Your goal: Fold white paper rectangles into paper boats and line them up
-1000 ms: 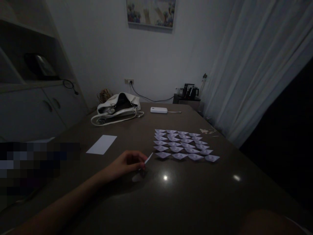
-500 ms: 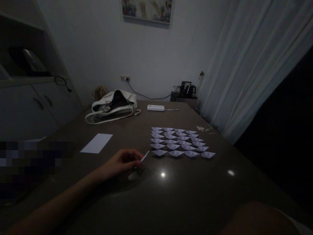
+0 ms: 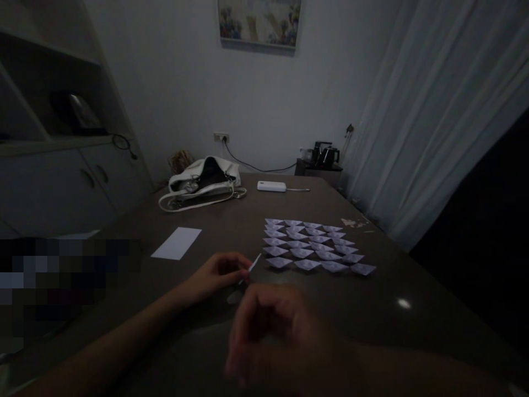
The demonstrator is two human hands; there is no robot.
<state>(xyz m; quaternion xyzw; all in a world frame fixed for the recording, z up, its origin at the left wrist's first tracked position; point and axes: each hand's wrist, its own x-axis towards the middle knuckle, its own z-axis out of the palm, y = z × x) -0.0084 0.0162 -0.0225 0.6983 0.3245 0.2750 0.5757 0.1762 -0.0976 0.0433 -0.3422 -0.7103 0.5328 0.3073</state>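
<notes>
My left hand (image 3: pixel 217 274) rests on the dark table (image 3: pixel 289 325) and pinches a small folded piece of pale paper (image 3: pixel 253 264) between thumb and fingers. The paper sticks up toward a grid of several folded paper boats (image 3: pixel 314 248) laid out in rows just beyond it. My right hand (image 3: pixel 273 336) is in the near foreground, blurred by motion, with its fingers curled downward; I see nothing in it. It hovers just in front of my left hand.
A white sheet of paper (image 3: pixel 177 243) lies to the left. At the far end of the table are a white handbag (image 3: pixel 202 179) and a white power bank (image 3: pixel 271 186) with a cable. Cabinets (image 3: pixel 61 187) stand left, a curtain (image 3: pixel 433 121) right.
My right hand has come up into view from the lower right and now sits in front of my left hand. My left hand still holds the paper in the same spot.
</notes>
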